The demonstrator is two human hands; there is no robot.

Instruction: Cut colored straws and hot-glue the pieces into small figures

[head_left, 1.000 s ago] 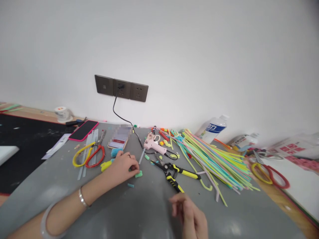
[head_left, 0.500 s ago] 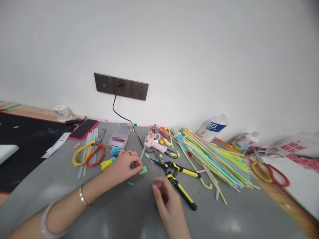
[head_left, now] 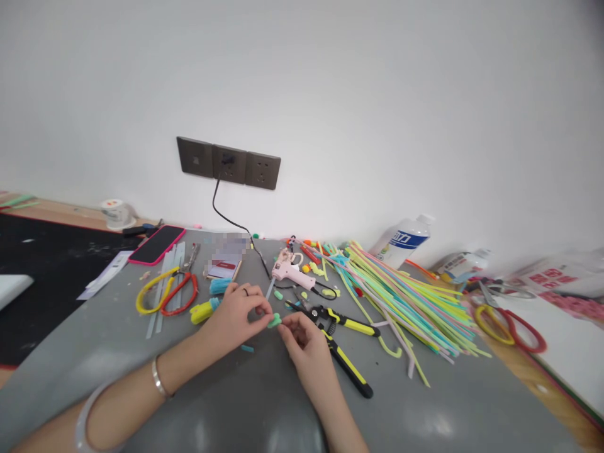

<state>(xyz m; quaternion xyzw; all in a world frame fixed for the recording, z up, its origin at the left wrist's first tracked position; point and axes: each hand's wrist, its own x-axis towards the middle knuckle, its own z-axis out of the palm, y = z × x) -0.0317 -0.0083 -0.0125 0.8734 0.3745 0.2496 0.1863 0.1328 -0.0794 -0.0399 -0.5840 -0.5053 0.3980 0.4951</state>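
A small green piece of bent pipe cleaner (head_left: 274, 321) is pinched between the thumb and forefinger of my left hand (head_left: 243, 314). From the other side, the closed fingertips of my right hand (head_left: 304, 340) meet its right end. Beyond my hands lies a pink glue gun (head_left: 293, 274) with a glue stick poking out of its back. Black-and-yellow pliers (head_left: 352, 368) rest just right of my right hand. Beside my left hand are a yellow fuzzy piece (head_left: 202, 312) and a blue fuzzy piece (head_left: 221, 286). A short blue bit (head_left: 247, 348) lies below.
A bundle of coloured pipe cleaners (head_left: 410, 302) spreads across the right. Red-and-yellow scissors (head_left: 179, 294), glue sticks (head_left: 158, 318) and a pink-cased phone (head_left: 157, 245) lie at the left. A white bottle (head_left: 404, 241) stands by the wall. The glue gun's black cord (head_left: 229, 220) runs to a socket.
My right hand has moved up and left from the tabletop to the green piece, and its fingers have closed there. My left hand keeps its pinch nearly in place.
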